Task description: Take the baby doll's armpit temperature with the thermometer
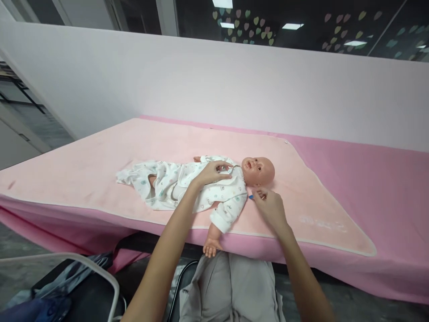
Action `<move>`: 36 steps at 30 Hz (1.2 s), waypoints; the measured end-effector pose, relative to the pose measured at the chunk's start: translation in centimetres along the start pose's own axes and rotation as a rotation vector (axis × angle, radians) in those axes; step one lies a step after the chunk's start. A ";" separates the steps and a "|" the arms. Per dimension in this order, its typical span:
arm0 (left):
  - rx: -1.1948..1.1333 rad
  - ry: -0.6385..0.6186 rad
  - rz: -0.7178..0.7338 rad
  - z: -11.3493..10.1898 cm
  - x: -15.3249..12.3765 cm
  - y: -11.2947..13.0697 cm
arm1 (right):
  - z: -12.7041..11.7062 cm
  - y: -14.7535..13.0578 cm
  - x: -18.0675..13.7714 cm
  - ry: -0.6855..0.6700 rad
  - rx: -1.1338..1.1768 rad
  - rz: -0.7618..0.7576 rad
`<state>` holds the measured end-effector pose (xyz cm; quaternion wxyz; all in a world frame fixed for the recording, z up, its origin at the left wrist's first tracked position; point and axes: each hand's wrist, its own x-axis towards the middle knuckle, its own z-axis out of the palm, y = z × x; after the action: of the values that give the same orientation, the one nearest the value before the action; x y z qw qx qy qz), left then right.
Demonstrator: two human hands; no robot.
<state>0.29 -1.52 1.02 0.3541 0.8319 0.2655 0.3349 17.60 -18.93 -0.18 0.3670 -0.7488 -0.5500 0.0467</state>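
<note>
A bald baby doll [258,171] lies on its back, its head to the right, dressed in a white printed outfit [226,194]. My left hand [214,173] rests over the doll's chest, thumb and fingers curved and apart, touching the cloth near the neckline. Beside the doll's head and shoulder, my right hand [270,208] has its fingers pinched together. A small blue piece [251,197] sticks out from those fingertips; its kind is too small to make out. One doll arm hangs toward me over the table edge, its bare hand [212,243] showing below the cuff.
Under the doll is a peach mat [100,147] with a pale border, spread over a pink tablecloth [385,192]. A white partition [234,85] rises behind the table. My lap in grey trousers [231,286] is at the near edge, and a chair with clothing [63,281] stands lower left.
</note>
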 end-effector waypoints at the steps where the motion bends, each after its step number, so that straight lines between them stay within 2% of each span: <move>1: -0.009 0.051 -0.018 0.0 0.0 -0.2 | 0.8 0.2 -0.2 -0.033 0.022 -0.010; 4: -0.058 0.199 -0.064 0.0 0.2 -0.8 | 1.3 0.6 -0.3 -0.081 0.116 -0.030; 7: -0.112 0.240 -0.101 -0.1 0.4 -1.2 | -2.2 0.7 0.8 -0.119 0.496 -0.059; 8: -0.133 0.247 -0.110 -0.1 0.4 -1.3 | -3.9 0.6 1.3 -0.125 0.670 -0.105; 10: -0.169 0.268 -0.128 -0.2 0.5 -1.4 | -6.8 0.0 2.0 -0.029 0.918 -0.324; 11: -0.176 0.279 -0.138 -0.2 0.6 -1.4 | -7.6 -0.5 2.1 -0.002 0.941 -0.414; 13: -0.158 0.294 -0.162 -0.3 0.7 -1.6 | -7.9 -1.9 1.9 -0.014 0.820 -0.507; 16: -0.127 0.313 -0.212 -0.3 0.9 -1.7 | -5.7 -4.5 1.6 -0.116 0.572 -0.522; 18: -0.185 0.352 -0.273 -0.4 0.9 -1.8 | -3.9 -6.2 2.1 -0.163 0.515 -0.469; 22: -0.575 0.375 -0.402 -0.8 0.6 -1.4 | -0.5 -8.0 5.1 0.013 0.413 -0.313; 23: -0.671 0.365 -0.421 -0.9 0.6 -1.3 | 0.5 -8.1 6.0 0.029 0.375 -0.304; 26: -0.859 0.393 -0.439 -1.0 0.4 -0.8 | 3.6 -8.0 8.6 -0.088 0.283 -0.307; 30: -0.929 0.490 -0.379 -0.8 0.4 -0.7 | 6.6 -7.6 10.8 -0.170 0.233 -0.282; 36: -0.898 0.493 -0.363 -0.5 0.4 -0.8 | 8.7 -6.6 11.2 -0.026 0.120 -0.337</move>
<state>-0.05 -0.55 0.81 0.6540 0.4362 0.3111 0.5340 12.67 -4.12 1.18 0.4067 -0.6219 -0.6687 0.0269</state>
